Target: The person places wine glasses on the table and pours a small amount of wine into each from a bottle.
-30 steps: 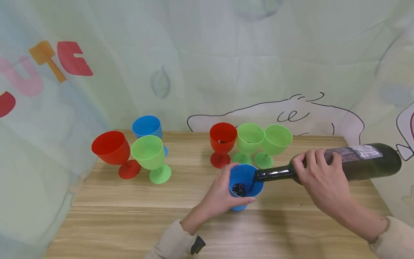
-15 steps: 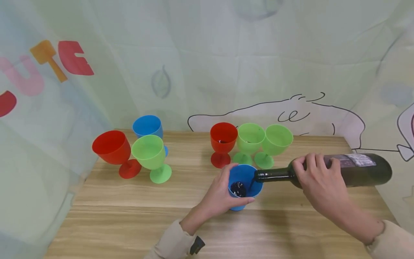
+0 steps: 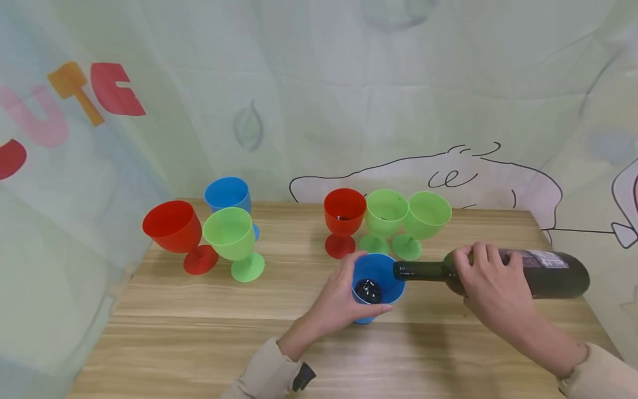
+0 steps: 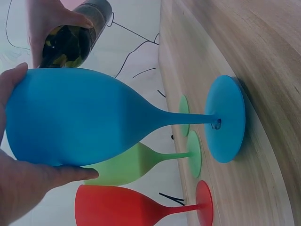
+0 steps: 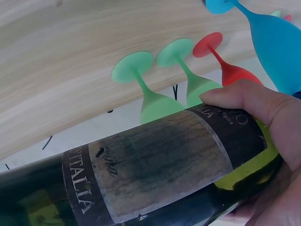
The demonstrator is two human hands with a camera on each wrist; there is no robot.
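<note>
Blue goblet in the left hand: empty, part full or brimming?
Part full. The head view shows dark liquid pooled low inside the blue goblet, well short of the top.

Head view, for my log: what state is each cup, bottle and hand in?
Held blue cup: upright, liquid inside
Bottle: tipped, no stream visible
Left hand: gripping cup
Right hand: gripping bottle
Right red cup: upright, some liquid
Middle green cup: upright, dark specks inside
Right green cup: upright, no liquid visible
Left red cup: upright, no liquid visible
Left green cup: upright, no liquid visible
Left blue cup: upright, no liquid visible
</note>
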